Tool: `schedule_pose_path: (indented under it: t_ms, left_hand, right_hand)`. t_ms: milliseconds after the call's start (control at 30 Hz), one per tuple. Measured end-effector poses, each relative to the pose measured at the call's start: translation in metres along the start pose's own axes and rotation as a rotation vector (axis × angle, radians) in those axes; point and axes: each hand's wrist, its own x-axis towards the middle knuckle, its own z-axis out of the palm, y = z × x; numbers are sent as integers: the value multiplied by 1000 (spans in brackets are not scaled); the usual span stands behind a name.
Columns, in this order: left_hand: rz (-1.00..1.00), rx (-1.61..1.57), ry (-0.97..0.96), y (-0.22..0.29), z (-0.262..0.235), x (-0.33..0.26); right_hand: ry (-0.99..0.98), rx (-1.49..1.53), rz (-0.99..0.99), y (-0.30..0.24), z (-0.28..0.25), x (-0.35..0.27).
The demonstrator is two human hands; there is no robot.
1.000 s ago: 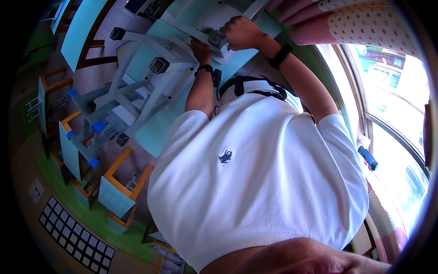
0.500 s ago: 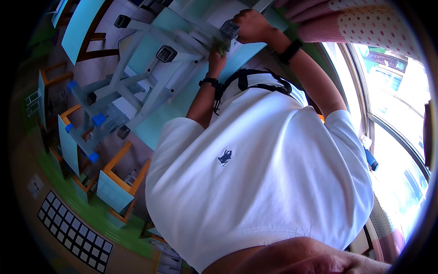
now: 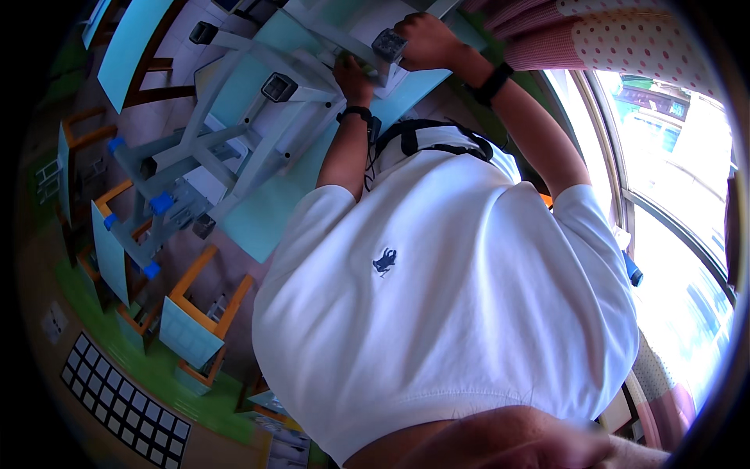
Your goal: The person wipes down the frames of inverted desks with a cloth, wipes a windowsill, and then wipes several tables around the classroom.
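Observation:
My right hand is closed around the end of a pale grey stool leg, beside its dark square foot. The upturned stool rests on a light blue tabletop, legs pointing up. Lower and to the left, my left hand is closed on a green cloth, pressed against the same stool's frame. Most of the cloth is hidden by the fingers, so its shape is unclear.
Another grey stool with blue leg caps sticks out at the left. Desks with light blue tops and orange-brown frames stand beyond. A pink dotted curtain and a bright window are on the right.
My left hand has moved left and slightly up along the stool with the cloth. My right hand keeps its grip on the leg. The view has shifted slightly.

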Motion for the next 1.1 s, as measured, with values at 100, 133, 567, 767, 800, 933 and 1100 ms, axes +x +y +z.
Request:
schedule_pose_path:
  t_ms: [100, 133, 567, 767, 800, 933, 1100]
  left_hand:
    - [121, 231, -26, -11, 3, 1]
    - [191, 257, 0, -13, 3, -1]
    - [244, 414, -230, -9, -4, -79]
    - [251, 304, -460, -18, -11, -113]
    - [273, 227, -426, -19, -12, -115]
    - [237, 92, -183, -2, -20, -107]
    - [196, 148, -79, -2, -6, -83]
  right_hand:
    - [-40, -55, 10, 1, 1, 0]
    - [-45, -50, 17, 0, 3, -1]
    - [81, -21, -39, 3, 12, -2]
    - [21, -23, -32, -1, 6, 1]
    - [4, -49, -27, 0, 4, 1]
    - [86, -17, -70, 5, 9, -4]
    - [54, -50, -13, 2, 10, -1]
